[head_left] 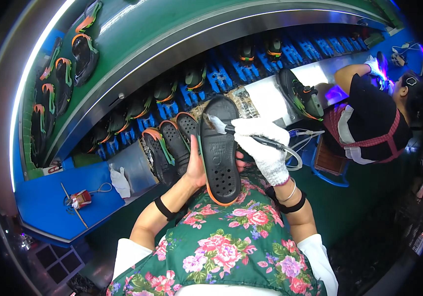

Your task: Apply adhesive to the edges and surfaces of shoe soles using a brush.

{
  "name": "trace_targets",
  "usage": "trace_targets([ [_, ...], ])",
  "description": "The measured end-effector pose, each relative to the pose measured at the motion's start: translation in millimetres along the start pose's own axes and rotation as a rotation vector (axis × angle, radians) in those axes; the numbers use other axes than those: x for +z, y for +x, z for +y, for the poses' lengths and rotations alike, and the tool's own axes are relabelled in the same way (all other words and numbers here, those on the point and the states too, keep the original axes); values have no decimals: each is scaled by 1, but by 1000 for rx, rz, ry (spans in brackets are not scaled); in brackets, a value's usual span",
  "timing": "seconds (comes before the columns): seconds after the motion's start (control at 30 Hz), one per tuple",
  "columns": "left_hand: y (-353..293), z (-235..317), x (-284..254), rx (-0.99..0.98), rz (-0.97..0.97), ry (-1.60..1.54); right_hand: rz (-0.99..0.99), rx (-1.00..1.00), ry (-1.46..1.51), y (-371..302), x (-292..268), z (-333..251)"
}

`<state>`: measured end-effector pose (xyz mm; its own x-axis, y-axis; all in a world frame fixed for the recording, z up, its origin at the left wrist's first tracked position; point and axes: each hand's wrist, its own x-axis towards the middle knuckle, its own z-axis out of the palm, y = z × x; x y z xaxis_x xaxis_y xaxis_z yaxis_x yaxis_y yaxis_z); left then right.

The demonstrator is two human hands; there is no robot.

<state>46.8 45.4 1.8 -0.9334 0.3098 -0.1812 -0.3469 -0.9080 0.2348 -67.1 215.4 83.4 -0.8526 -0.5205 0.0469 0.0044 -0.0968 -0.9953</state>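
Hands [262, 139] holding upturned shoe [219, 153], brush [217, 124]

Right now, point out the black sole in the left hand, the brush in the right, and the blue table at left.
Black sole [219, 154]: head view, middle of its broad face.
Brush [218, 125]: head view, pale bristles.
Blue table [46, 200]: head view, bare top, toward its left side.

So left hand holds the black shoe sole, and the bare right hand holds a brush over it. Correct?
Not quite: the right hand isn't bare. The head view shows it in a white knitted glove. The rest stands: the left hand holds the black shoe sole, and the right holds a brush over it.
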Motion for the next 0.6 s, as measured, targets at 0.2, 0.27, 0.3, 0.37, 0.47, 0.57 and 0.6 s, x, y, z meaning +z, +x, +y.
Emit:
trace_targets([
  [0.2,20,14,29,129,152,-187,-22,-289,-265,16,7,-11],
  [0.27,23,13,35,186,244,-126,-28,-479,-387,31,5,-18],
  [0.3,25,10,36,242,334,-73,-32,-665,-516,38,4,-24],
  [0.37,27,3,38,305,404,22,-55,-752,-616,46,6,-32],
  [0.47,31,-7,28,344,402,186,-73,-763,-777,45,8,-28],
  [0.57,34,-3,46,296,422,378,-169,-668,-590,32,16,-20],
  [0.6,32,1,46,253,427,380,-224,-725,-690,31,18,-27],
])
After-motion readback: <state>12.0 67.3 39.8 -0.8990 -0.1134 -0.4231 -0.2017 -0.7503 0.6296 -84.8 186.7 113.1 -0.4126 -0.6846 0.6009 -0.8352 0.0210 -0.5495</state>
